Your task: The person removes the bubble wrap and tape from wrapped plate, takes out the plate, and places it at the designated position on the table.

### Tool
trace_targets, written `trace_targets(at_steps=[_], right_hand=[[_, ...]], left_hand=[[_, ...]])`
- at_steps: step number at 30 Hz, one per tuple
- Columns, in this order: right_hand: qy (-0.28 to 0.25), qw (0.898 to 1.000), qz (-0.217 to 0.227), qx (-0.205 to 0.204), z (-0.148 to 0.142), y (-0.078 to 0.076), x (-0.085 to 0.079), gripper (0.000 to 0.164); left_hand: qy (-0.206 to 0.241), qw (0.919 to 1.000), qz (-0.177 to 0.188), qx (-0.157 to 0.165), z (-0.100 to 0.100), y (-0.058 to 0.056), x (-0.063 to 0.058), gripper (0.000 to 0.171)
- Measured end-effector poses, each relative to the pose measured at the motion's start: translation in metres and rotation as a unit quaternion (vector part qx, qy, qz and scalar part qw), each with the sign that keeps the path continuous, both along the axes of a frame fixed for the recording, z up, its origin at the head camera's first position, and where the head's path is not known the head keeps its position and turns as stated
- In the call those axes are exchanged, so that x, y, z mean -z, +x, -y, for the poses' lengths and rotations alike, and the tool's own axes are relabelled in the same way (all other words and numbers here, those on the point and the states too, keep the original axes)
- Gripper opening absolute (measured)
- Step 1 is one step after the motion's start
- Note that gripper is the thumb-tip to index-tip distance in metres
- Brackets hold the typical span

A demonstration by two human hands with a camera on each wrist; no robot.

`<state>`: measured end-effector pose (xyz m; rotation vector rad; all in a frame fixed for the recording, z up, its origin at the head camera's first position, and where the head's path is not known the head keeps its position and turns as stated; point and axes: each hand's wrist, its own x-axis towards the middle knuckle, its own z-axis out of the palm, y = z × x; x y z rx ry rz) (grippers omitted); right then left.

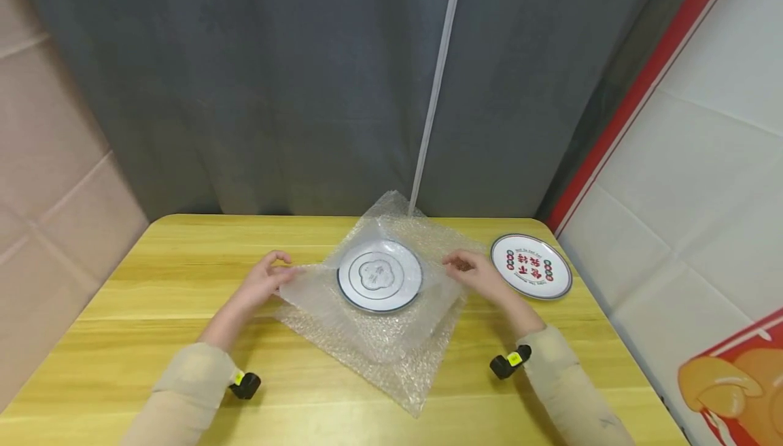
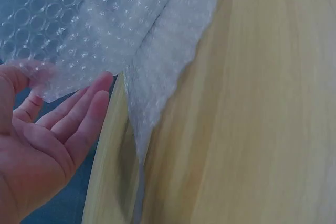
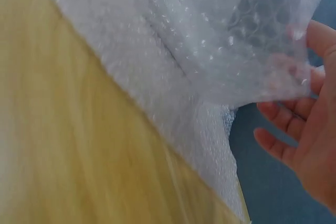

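A round white plate [image 1: 380, 276] with a dark blue rim shows in the middle of layered bubble wrap. The upper bubble wrap sheet [image 1: 382, 344] is smaller and cloudy, and a larger bubble wrap sheet [image 1: 416, 391] lies beneath it on the table. My left hand [image 1: 268, 278] pinches the upper sheet's left corner [image 2: 58, 80] between thumb and index finger, the other fingers extended. On the opposite side, my right hand [image 1: 476, 271] pinches the right corner [image 3: 286, 85] of that sheet, its lower fingers loosely bent. Both corners are raised above the table.
A white oval plate [image 1: 531, 266] with red characters and a dark rim lies on the right of the wooden table [image 1: 202, 255]. A grey curtain [image 1: 275, 92] hangs behind the table's back edge. Pale wall panels stand on both sides.
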<state>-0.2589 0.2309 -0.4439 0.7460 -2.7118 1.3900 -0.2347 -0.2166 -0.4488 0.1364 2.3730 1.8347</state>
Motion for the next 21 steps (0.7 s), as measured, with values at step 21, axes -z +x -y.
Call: trace_targets(at_steps=[21], right_hand=[[0.091,0.99,-0.062,-0.09,-0.026,0.015,0.023,0.033]], left_hand=[[-0.142,0.9848,-0.08,0.059,0.014,0.007,0.014,0.04]])
